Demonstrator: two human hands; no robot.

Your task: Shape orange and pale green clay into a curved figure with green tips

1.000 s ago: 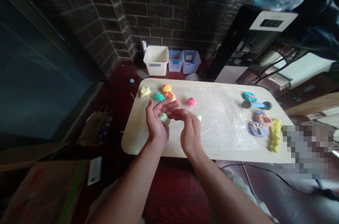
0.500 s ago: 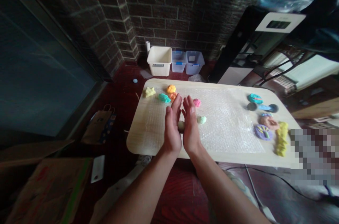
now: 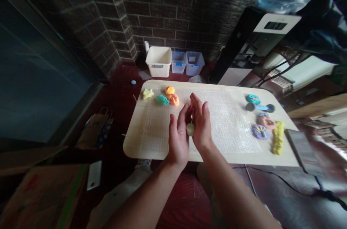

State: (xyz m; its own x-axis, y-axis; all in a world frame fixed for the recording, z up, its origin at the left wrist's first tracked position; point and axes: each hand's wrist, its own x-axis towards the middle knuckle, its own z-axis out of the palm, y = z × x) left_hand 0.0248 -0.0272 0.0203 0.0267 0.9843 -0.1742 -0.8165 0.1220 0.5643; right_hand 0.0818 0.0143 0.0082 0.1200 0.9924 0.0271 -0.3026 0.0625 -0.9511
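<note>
Over the bubble-wrap sheet (image 3: pixel 230 128), the left hand (image 3: pixel 179 140) and right hand (image 3: pixel 202 126) stand nearly together, palms clasping one pale green clay ball (image 3: pixel 190 130). It is probably light, soft and easily dented; flat palms on opposite sides look the safest hold. Around the sheet's far left corner lie four clay lumps: one pale yellow lump (image 3: pixel 148 94), one teal lump (image 3: pixel 162 100), one yellow-orange lump (image 3: pixel 170 90), one orange lump (image 3: pixel 174 99). Right of the sheet are two discs, teal (image 3: pixel 253 99) and purple (image 3: pixel 260 132), and one yellow strip (image 3: pixel 278 138).
</note>
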